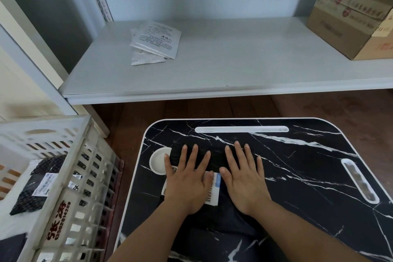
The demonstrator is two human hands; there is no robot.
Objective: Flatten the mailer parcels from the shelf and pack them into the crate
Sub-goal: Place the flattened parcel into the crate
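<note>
Head view: a black mailer parcel (214,161) lies on the near-left part of the black marble-patterned table (308,176), with both hands pressed flat on it. Its white shipping label (213,190) carries a barcode and a blue patch; the print is too small to read. Left hand (188,185) lies palm down with fingers straight and spread, covering most of the label, its grip flat and holding nothing. Right hand (244,181) lies just beside it, thumbs near each other, fingers likewise straight and spread, grip flat.

At the parcel's left edge sits a round white recess (157,162) in the table. A long white slot (241,129) runs along the far edge and another (359,183) sits toward the right edge.

Left of the table stands a white slatted crate (70,176) with red writing "张涛" and digits on its side. Inside lies a black parcel with a white label (36,185).

Beyond, on the grey shelf (234,66), silver mailer parcels (155,42) with small unreadable print are stacked toward the back left, and a cardboard box (350,17) with red-printed tape stands at the right end.
</note>
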